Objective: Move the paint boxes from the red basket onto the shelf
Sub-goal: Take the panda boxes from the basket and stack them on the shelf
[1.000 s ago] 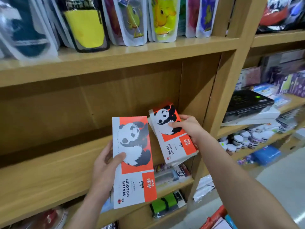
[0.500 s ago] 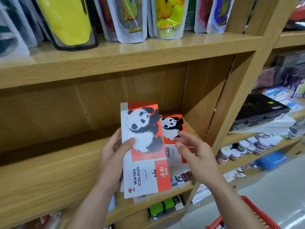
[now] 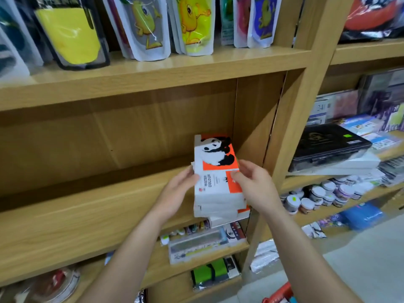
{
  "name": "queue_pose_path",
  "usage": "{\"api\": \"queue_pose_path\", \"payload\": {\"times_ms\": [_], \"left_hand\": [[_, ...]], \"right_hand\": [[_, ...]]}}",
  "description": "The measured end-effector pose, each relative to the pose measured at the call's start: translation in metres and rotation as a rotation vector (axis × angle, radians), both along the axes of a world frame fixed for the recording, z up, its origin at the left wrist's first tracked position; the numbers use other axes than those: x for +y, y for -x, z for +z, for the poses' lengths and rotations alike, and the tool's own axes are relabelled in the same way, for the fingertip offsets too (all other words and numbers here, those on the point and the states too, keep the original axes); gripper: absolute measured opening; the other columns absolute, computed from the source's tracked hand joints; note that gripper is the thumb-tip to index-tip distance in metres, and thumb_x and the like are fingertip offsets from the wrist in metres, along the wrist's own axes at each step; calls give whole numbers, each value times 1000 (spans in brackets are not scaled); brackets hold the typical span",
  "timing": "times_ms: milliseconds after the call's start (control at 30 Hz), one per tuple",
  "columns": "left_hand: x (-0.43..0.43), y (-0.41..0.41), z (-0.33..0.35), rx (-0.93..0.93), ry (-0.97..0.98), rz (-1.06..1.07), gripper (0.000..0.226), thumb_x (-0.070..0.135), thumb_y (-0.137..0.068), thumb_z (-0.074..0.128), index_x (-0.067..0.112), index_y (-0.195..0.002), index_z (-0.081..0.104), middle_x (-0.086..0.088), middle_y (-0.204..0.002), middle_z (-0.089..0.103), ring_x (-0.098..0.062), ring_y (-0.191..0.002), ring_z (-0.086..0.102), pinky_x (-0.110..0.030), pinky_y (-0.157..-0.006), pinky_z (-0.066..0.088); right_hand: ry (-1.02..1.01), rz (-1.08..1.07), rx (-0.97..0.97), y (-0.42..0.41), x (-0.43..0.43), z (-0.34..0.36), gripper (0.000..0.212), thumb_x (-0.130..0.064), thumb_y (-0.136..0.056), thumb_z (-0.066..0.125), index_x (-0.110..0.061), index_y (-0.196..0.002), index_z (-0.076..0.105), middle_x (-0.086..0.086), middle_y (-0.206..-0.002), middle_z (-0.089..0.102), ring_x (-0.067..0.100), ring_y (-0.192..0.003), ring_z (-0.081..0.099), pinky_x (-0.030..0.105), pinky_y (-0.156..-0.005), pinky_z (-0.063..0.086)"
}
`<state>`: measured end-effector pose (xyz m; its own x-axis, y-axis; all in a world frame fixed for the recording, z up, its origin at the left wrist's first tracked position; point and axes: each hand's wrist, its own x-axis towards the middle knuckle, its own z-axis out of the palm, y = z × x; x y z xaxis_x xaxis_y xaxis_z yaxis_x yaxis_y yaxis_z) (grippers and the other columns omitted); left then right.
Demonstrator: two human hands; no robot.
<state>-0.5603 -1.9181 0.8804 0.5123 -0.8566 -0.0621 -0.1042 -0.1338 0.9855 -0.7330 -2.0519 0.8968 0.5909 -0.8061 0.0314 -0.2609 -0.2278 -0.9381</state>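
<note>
A stack of white-and-orange watercolour paint boxes (image 3: pixel 215 169) with a panda picture lies flat on the wooden shelf (image 3: pixel 87 215), in its right corner beside the upright board. My left hand (image 3: pixel 179 193) touches the stack's left side with its fingers around the edge. My right hand (image 3: pixel 253 186) holds the stack's right side, thumb on the top box. The lower boxes stick out a little over the shelf's front edge. A corner of the red basket (image 3: pixel 278 295) shows at the bottom right.
Pouches with cartoon prints (image 3: pixel 188 25) stand on the shelf above. Pens and cases (image 3: pixel 203 241) lie on the shelf below. To the right, a black case (image 3: pixel 328 145) and small paint jars (image 3: pixel 323 195) fill the neighbouring shelves. Grey floor lies lower right.
The box in my left hand has come down flat onto the other box in the corner. Both hands now sit at the sides of the stack.
</note>
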Motion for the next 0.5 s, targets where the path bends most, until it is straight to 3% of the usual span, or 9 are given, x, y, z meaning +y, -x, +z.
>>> {"api": "queue_pose_path", "payload": {"times_ms": [67,133,200,233,300,333,367,400,500], "left_hand": [[11,12,-16,45,-28,21,85,84,-71,60,47,-146,49,34,-136,60,-3,-140,47,-24,-108,42],[19,26,-31,113,-51,-2,108,97,-61,54,44,-155,38,21,-157,46,-11,-148,38,-47,-120,34],[24,40,-44,125,-65,-27,108,100,-61,50,52,-156,28,22,-163,35,-11,-149,34,-56,-123,27],[26,45,-49,99,-82,-42,106,100,-62,49,57,-155,22,29,-161,34,-6,-146,36,-56,-122,27],[24,52,-57,26,-95,-90,101,88,-70,59,59,-156,13,45,-146,43,10,-131,46,-46,-115,41],[21,54,-60,-32,-113,-118,102,75,-76,69,59,-156,7,47,-139,48,16,-124,52,-34,-107,50],[17,55,-64,-115,-137,-137,109,59,-79,77,58,-157,1,44,-138,50,17,-121,54,-21,-98,52],[12,56,-66,-214,-169,-146,117,48,-80,82,58,-156,-6,39,-144,48,15,-123,54,-18,-97,51],[0,54,-69,-430,-230,-90,117,36,-86,81,59,-154,-12,14,-160,43,-14,-136,52,-47,-107,50]], "right_hand": [[16,-90,-31,6,-6,0,55,-44,-90,62,-25,-142,62,-12,-122,75,9,-115,68,42,-102,56],[-63,-130,-106,18,-6,-11,47,-56,-87,57,-36,-128,65,-13,-121,75,8,-115,68,44,-106,53],[-64,-145,-135,34,2,-41,49,-68,-83,51,-48,-126,64,-15,-127,73,8,-122,66,43,-109,51],[-57,-136,-165,41,11,-58,45,-70,-84,50,-54,-125,63,-21,-127,72,3,-123,65,36,-108,52],[-15,-50,-220,52,31,-86,35,-61,-94,51,-65,-127,60,-33,-130,68,-11,-123,61,13,-100,50],[2,17,-245,54,38,-96,37,-52,-100,52,-61,-137,56,-32,-136,66,-10,-127,59,9,-98,48],[9,75,-268,54,41,-104,44,-44,-104,54,-51,-147,50,-24,-143,64,-2,-131,60,11,-100,48],[13,111,-271,54,40,-111,50,-40,-105,57,-41,-153,45,-16,-146,63,6,-134,60,18,-102,50],[75,66,-142,45,30,-122,43,-34,-103,61,-32,-145,50,-10,-136,70,11,-124,66,36,-99,57]]}}
